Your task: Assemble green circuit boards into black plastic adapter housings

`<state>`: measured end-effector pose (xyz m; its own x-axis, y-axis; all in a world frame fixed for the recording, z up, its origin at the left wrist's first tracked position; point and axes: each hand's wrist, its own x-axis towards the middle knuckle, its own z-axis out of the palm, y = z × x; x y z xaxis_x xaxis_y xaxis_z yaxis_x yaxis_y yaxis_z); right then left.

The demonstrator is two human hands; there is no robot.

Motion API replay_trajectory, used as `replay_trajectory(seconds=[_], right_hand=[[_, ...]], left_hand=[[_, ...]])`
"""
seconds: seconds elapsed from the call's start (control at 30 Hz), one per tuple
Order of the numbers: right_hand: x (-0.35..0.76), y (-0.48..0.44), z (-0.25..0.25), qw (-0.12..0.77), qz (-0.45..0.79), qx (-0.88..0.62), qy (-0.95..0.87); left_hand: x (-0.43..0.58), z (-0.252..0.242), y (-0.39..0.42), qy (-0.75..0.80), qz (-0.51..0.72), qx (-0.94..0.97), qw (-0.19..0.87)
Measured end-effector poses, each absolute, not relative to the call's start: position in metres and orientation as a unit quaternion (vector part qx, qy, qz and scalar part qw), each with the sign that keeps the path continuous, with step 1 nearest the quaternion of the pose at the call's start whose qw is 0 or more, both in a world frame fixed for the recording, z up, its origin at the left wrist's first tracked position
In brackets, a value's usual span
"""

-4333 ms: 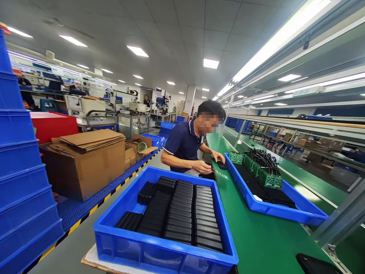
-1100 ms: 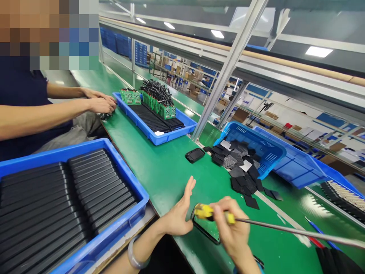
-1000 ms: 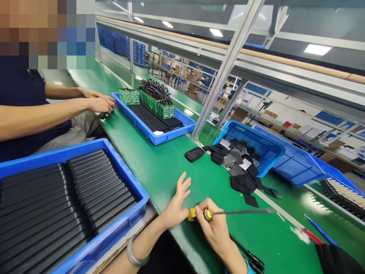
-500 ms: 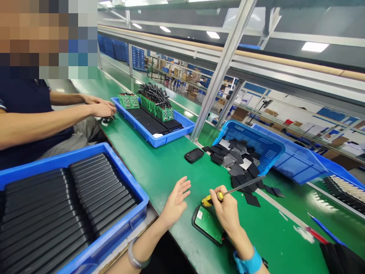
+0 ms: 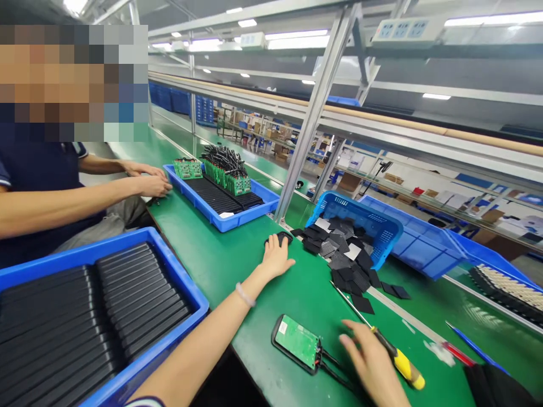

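The green rectangular circuit board (image 5: 299, 341) lies in a shallow black plastic housing (image 5: 275, 334) near the near edge of the worktop (image 5: 220, 254). Two black cables (image 5: 337, 377) leave its right end. I judge board placement and cable connection complete; I cannot tell whether the board is fastened. The housing is uncovered.

My right hand (image 5: 372, 359) is just beside the cables, fingers spread, with nothing visibly held. A steel-shafted screwdriver with a yellow-and-black handle (image 5: 389, 346) lies beside it; I cannot tell whether they touch. My left hand (image 5: 278, 259), well apart from the right, reaches toward the far edge, fingers over a dark rounded plastic shell (image 5: 287, 237). I cannot confirm a closed grip. Shell and housing are separate, not yet joined.

At the far edge, a tilted blue perforated plastic basket (image 5: 390, 229) spills thin black and grey square pieces (image 5: 343, 260). Farther along, a shallow blue plastic tray (image 5: 220, 225) carries upright green boards (image 5: 238, 185). A co-worker's hands (image 5: 153, 184) are beside it. Outside the near edge, a blue plastic crate (image 5: 198, 299) holds rows of black casings (image 5: 142, 282).
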<state>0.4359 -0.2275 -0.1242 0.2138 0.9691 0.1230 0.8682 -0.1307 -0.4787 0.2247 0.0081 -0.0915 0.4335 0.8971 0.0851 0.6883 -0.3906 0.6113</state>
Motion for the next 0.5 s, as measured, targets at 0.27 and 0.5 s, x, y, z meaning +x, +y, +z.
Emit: replay_trajectory(seconds=[0.27,0.5], right_hand=[[0.378,-0.230,-0.148,0.229,0.230,-0.702,-0.634],[0.400,-0.243,-0.108,0.532,0.411,-0.644,-0.365]], left_hand=[[0.243,-0.090,0.049,0.550,0.285,0.740,0.262],[0.279,-0.085,-0.003,0.446,0.347,0.658,0.497]])
